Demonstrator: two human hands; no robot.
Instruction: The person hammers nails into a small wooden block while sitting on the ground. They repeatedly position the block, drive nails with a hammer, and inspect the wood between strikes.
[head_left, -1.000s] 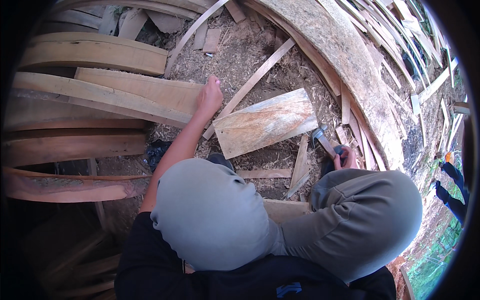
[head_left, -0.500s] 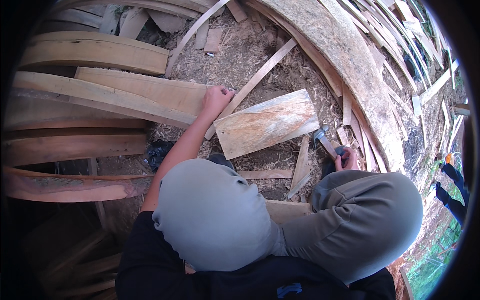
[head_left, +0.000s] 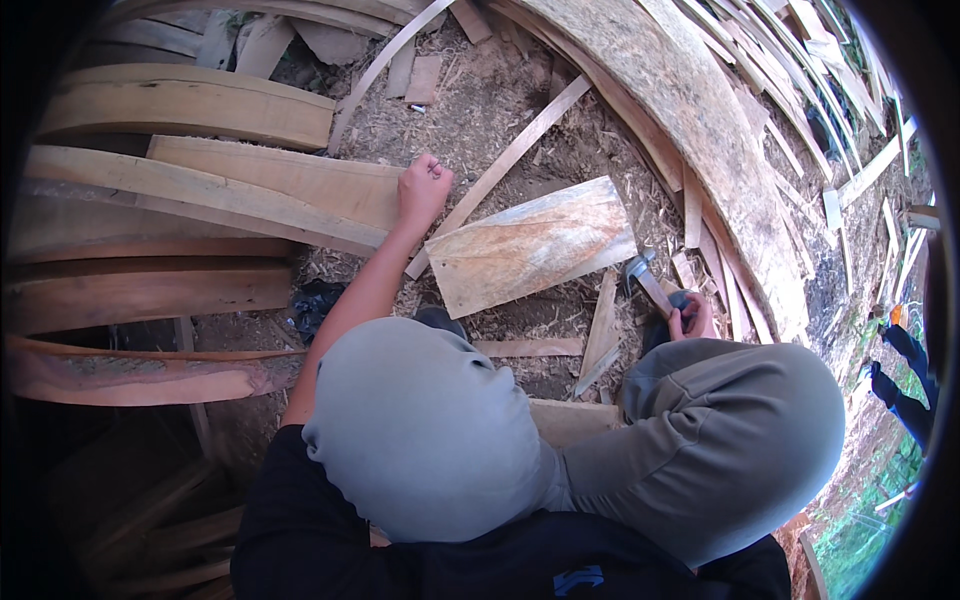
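My left hand (head_left: 423, 190) is closed, knuckles up, at the end of a thick plank (head_left: 290, 175). Something thin and dark shows at its fingers, too small to name. By my right knee, my right hand (head_left: 694, 318) is closed round the handle of a hammer (head_left: 655, 288). The hammer's metal head points away from me, close to the right end of a short, wide board (head_left: 535, 245). That board lies at a slant between my two hands, with brownish streaks on its face. Beyond its left end runs a narrow wooden strip (head_left: 520, 150), slanting up to the right.
Curved timbers (head_left: 180, 100) are stacked on the left. A long, wide slab (head_left: 680, 110) arcs across the far right, with loose strips (head_left: 790, 110) beyond it. Wood chips and offcuts (head_left: 423, 80) litter the ground. Another person's legs (head_left: 908, 370) show at the right edge.
My left hand has moved a little left and away from me, off the narrow strip, and is still closed. My right hand and the hammer have barely moved.
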